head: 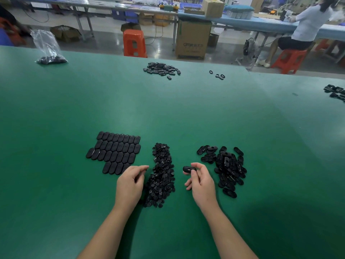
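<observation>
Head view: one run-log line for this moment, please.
right hand: pinches black oval shell | left hand: fingers curled beside small-parts pile, hold unclear | arranged rows: left side | shell pile: right side

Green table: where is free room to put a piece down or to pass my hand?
The green table is bare in a wide band between the near piles and the far heap, and also left of the laid-out rows. Crowded: only narrow lanes separate rows, small-parts pile and shell pile.

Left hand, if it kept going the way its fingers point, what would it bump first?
Probably the pile of small black pieces, right beside the left hand; its height is unclear.
</observation>
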The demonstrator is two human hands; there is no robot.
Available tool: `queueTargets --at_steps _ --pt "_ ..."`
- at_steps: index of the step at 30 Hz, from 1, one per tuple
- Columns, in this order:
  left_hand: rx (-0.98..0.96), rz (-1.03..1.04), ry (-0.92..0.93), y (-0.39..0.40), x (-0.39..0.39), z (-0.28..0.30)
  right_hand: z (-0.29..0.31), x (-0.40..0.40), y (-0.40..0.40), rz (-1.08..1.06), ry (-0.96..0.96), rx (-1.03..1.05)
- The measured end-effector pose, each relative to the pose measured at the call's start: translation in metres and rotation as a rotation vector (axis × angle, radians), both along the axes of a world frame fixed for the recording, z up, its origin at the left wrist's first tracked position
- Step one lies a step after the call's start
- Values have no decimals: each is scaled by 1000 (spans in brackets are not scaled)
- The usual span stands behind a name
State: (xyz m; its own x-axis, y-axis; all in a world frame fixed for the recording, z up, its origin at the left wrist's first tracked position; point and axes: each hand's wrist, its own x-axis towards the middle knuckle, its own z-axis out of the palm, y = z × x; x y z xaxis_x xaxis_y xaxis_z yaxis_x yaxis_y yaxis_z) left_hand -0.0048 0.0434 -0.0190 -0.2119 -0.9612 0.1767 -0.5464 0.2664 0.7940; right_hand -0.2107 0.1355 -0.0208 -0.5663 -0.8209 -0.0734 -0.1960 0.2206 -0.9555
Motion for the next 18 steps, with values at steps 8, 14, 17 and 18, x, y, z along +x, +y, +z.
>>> queueTargets --at_steps 8,14,17,18 --pt "185 72 82 -6 -12 12 3 1 -1 28 44 15" --pt "118 -49 31 8 -53 32 1 1 0 22 56 -14" --pt "150 -156 28 20 -79 37 -2 -1 -1 16 57 -18" --pt "165 -169 25 23 -86 37 -3 -2 -1 13 66 -14"
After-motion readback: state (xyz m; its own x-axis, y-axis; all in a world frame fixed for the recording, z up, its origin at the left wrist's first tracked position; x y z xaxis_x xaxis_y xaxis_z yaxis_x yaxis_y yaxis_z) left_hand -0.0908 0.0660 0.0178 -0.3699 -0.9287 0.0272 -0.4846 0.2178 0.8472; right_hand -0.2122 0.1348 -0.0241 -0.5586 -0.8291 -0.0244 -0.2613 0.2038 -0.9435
